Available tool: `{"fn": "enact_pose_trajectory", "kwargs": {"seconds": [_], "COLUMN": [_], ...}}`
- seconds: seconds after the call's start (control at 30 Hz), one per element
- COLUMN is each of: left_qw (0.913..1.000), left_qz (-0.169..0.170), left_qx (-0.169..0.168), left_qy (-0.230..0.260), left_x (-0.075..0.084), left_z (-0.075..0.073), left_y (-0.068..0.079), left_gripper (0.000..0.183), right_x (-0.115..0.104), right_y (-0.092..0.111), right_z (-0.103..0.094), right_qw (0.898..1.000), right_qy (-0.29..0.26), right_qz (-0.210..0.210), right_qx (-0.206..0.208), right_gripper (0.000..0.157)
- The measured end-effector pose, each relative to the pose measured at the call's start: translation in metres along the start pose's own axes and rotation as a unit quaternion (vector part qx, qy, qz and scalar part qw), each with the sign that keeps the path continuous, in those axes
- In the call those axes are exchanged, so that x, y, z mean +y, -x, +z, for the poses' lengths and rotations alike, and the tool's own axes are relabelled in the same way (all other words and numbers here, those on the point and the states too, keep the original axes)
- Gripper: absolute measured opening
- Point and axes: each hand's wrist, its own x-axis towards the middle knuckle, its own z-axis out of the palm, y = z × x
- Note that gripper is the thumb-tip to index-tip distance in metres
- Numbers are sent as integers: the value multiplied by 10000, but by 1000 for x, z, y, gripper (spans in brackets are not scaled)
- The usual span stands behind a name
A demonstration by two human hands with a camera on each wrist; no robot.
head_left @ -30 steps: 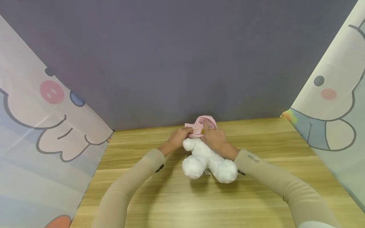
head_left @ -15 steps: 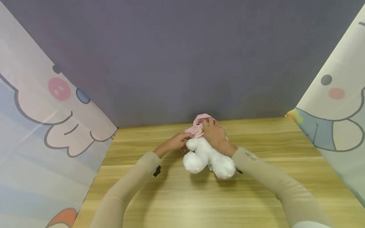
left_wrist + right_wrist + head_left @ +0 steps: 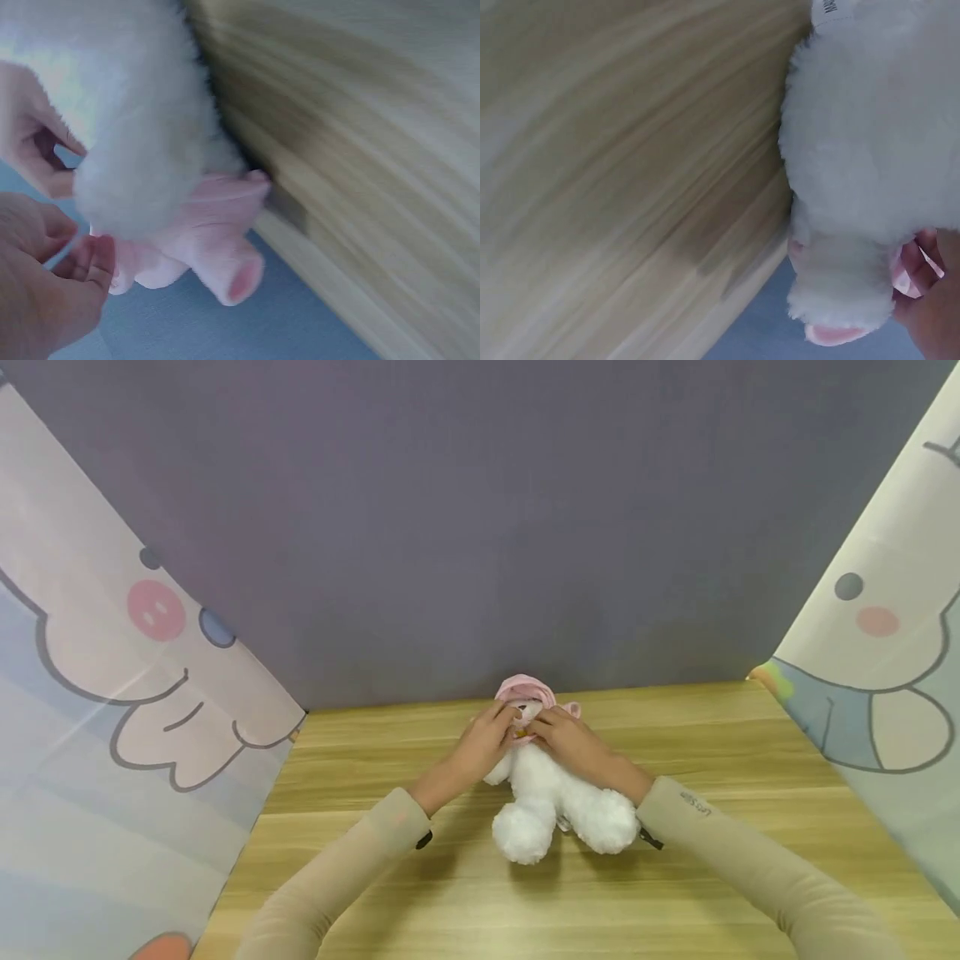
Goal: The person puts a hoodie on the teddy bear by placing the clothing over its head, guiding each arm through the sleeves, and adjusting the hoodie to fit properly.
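Observation:
A white plush toy (image 3: 536, 777) lies on its back, legs toward me, its head framed by the hood of a pink hooded top (image 3: 517, 683). Below the face, my left hand (image 3: 483, 745) and right hand (image 3: 581, 745) meet over the top's front, fingers curled and pinching its cloth. One pink-lined ear (image 3: 573, 708) sticks out on the right. In the left wrist view, the left hand (image 3: 56, 277) has its fingertips at the cloth's edge, and an open-ended pink sleeve (image 3: 229, 274) hangs beside the fur. The right hand (image 3: 930, 292) is partly cut off in the right wrist view.
The wooden table (image 3: 420, 893) ends at a dark grey panel (image 3: 480, 543) just behind the toy's head. Side walls with cartoon prints, a left wall (image 3: 67, 635) and a right wall (image 3: 892, 643), flank it.
My left hand has moved from the garment's left side onto its front, beside the right hand. The right hand has dropped lower, and the toy's face and right ear now show.

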Motion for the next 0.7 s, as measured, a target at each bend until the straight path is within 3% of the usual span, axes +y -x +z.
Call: {"fn": "enact_pose_trajectory", "kwargs": {"seconds": [0.07, 0.17, 0.3, 0.4, 0.53, 0.7], "left_qw": [9998, 9975, 9802, 9702, 9723, 9761], "left_qz": [37, -229, -606, -753, -839, -974], "left_qx": [76, -290, -1149, -1327, -1197, -1453], "left_qy": [-206, -596, -1493, -1882, -1823, -1287], "left_x": [1, 4, 11, 14, 12, 6], "left_z": [4, 6, 7, 8, 9, 7], "left_y": [-9, -22, -32, -34, -36, -38], "left_gripper": [21, 29, 35, 32, 32, 40], "right_x": [-1, -3, -9, -15, -19, -20], "right_y": [1, 3, 5, 6, 7, 14], "right_z": [1, 2, -3, -11, -18, -18], "right_qw": [9997, 9989, 9969, 9944, 9940, 9986], "right_qy": [-64, -68, -295, -467, -338, 58], "right_qz": [-196, -413, -638, -829, -894, -157], "right_qx": [-103, -230, -365, -461, -537, -508], "right_gripper": [18, 14, 13, 14, 11, 16]}}
